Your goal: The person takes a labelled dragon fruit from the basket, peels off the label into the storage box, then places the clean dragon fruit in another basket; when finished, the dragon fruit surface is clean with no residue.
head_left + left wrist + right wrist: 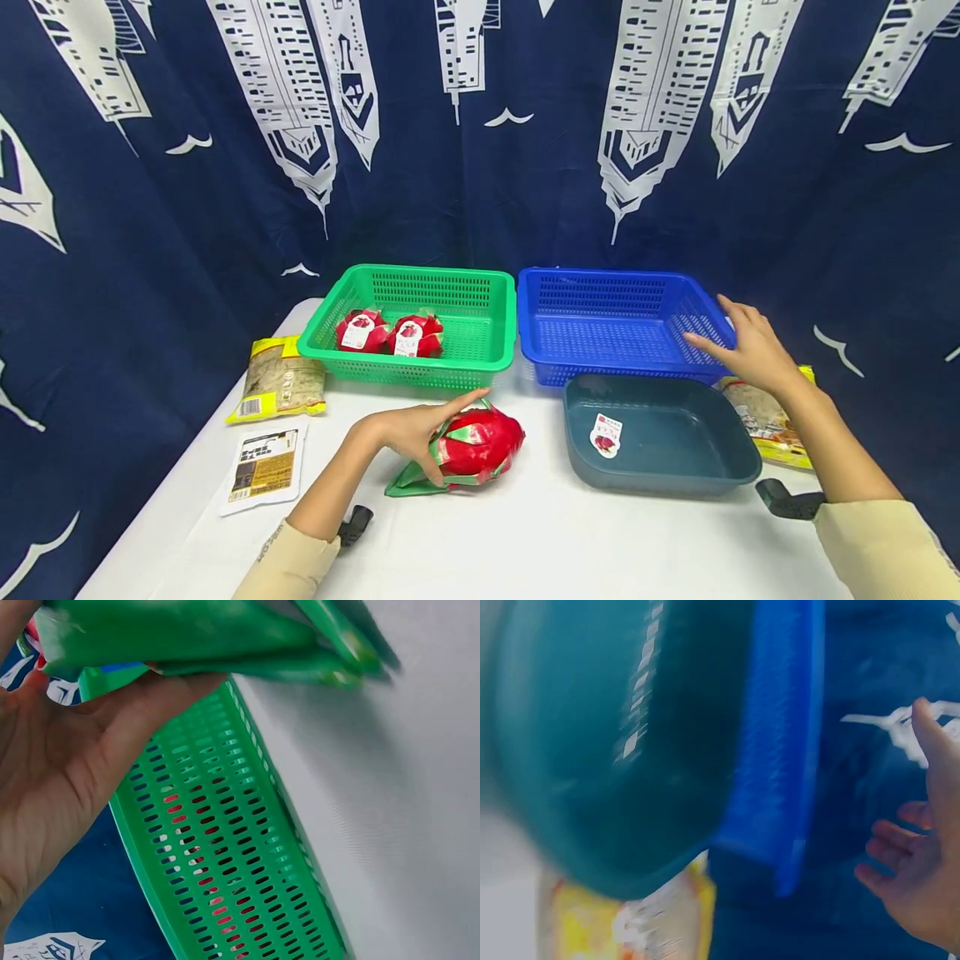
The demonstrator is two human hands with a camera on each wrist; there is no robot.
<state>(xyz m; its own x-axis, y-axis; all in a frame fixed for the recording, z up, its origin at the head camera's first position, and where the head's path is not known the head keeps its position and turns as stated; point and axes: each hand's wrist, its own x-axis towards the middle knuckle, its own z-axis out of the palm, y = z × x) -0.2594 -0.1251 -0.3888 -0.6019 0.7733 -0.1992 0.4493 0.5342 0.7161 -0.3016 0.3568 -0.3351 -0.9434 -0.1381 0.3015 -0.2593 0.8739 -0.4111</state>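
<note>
My left hand (pixel 411 431) grips a large red dragon fruit (pixel 487 442) with green scales, thumb on its near side and fingers over the far side. The fruit lies low over the white table, its green tips pointing left. In the left wrist view, green scales (pixel 172 634) fill the top beside the left hand (pixel 67 750). My right hand (pixel 753 350) hovers at the right end of a blue basket (pixel 615 371), fingers spread and holding nothing. The right wrist view shows this hand (pixel 919 855) apart from the blue basket (pixel 772 735).
A green basket (pixel 420 377) holds two labelled dragon fruits (pixel 386 333). In front of the blue basket stands a dark teal tub (pixel 660 479) with a fruit sticker (pixel 606 436) inside. Yellow-edged food bags (pixel 281 379) flank the baskets, and a white pouch (pixel 264 467) lies at left.
</note>
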